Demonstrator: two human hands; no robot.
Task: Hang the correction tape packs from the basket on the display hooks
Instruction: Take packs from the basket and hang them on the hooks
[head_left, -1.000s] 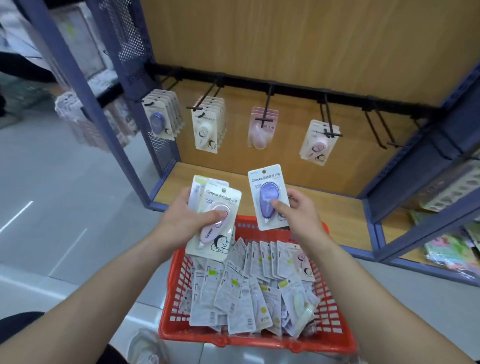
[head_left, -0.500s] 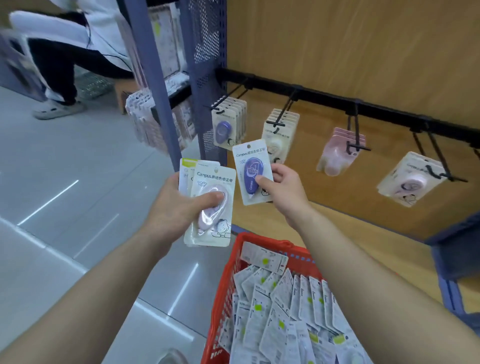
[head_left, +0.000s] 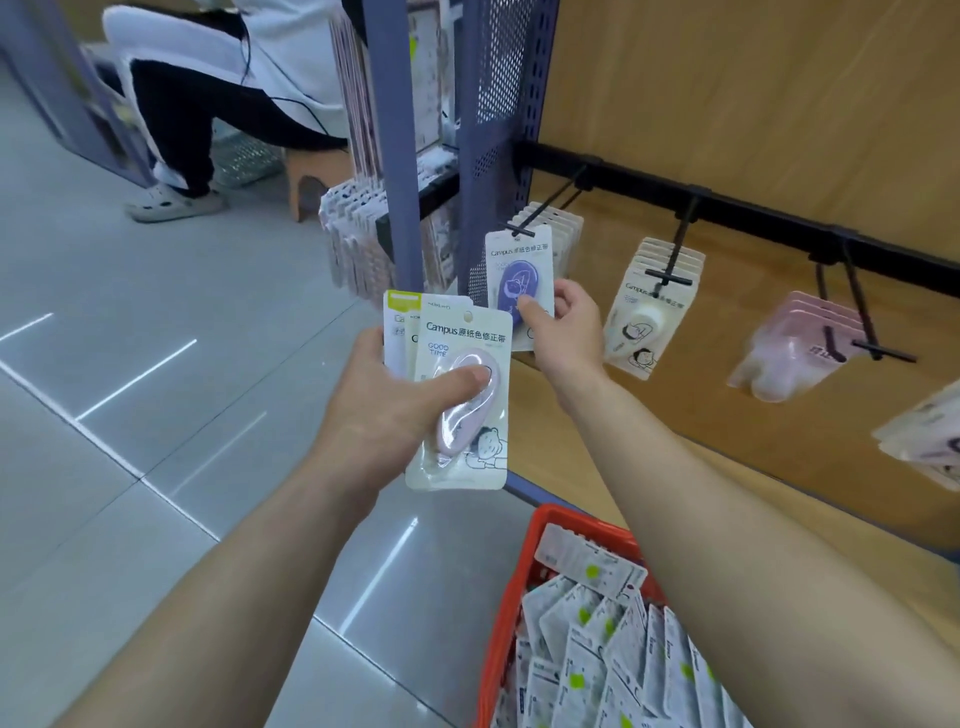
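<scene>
Correction tape pack (head_left: 519, 283), the purple one, is up at the tip of the far-left hook (head_left: 540, 208), right hand (head_left: 569, 332) fingers (head_left: 566, 296) pinching its lower half. Looks light: stiff card, slick plastic bubble, so grip the card low and leave the hang hole free. Left hand (head_left: 384, 410) clutches a small stack (head_left: 462, 395) of more. Mesh panel (head_left: 498, 130) crowds the left; red basket (head_left: 524, 571) sits near, full.

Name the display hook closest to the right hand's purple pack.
The leftmost hook, by the mesh panel; the purple pack's top is at its tip. Cream packs and pink packs hang on hooks farther right.
</scene>
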